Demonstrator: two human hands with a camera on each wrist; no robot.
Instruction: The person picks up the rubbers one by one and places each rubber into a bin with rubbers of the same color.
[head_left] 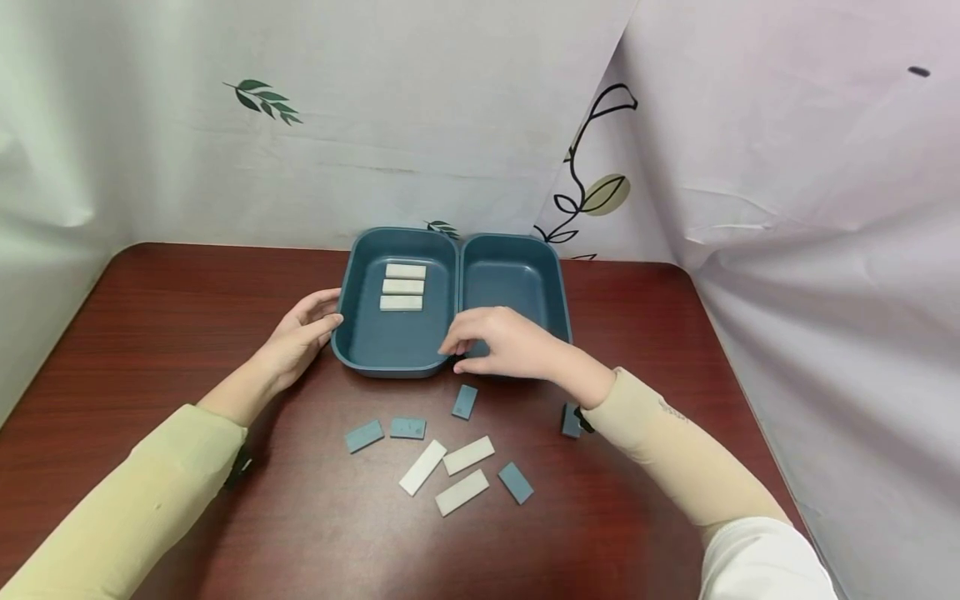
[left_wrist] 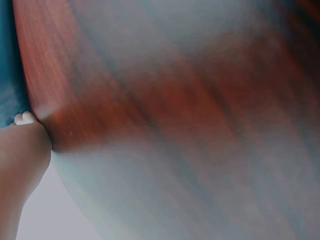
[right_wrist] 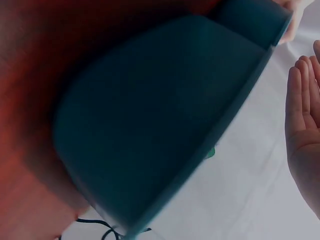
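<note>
A blue two-part box point(head_left: 396, 369) stands on the table, its halves side by side. Three white blocks point(head_left: 402, 287) lie in a column inside the left half. My left hand point(head_left: 296, 337) touches that half's outer left wall, fingers and thumb extended along it. Above the front of the right half, near the seam, is my right hand point(head_left: 513, 342), its fingers loosely bent and nothing visible between them. The right wrist view shows that hand's fingers point(right_wrist: 302, 95) fairly straight, beside the box's dark wall point(right_wrist: 150, 110). The right half's front is partly hidden behind the hand.
In front of the box lie three loose white blocks point(head_left: 462, 492) and several blue blocks point(head_left: 464, 402). One blue block point(head_left: 572, 420) lies close to the right sleeve. White patterned cloth point(head_left: 450, 125) hangs behind the reddish-brown table point(head_left: 225, 279).
</note>
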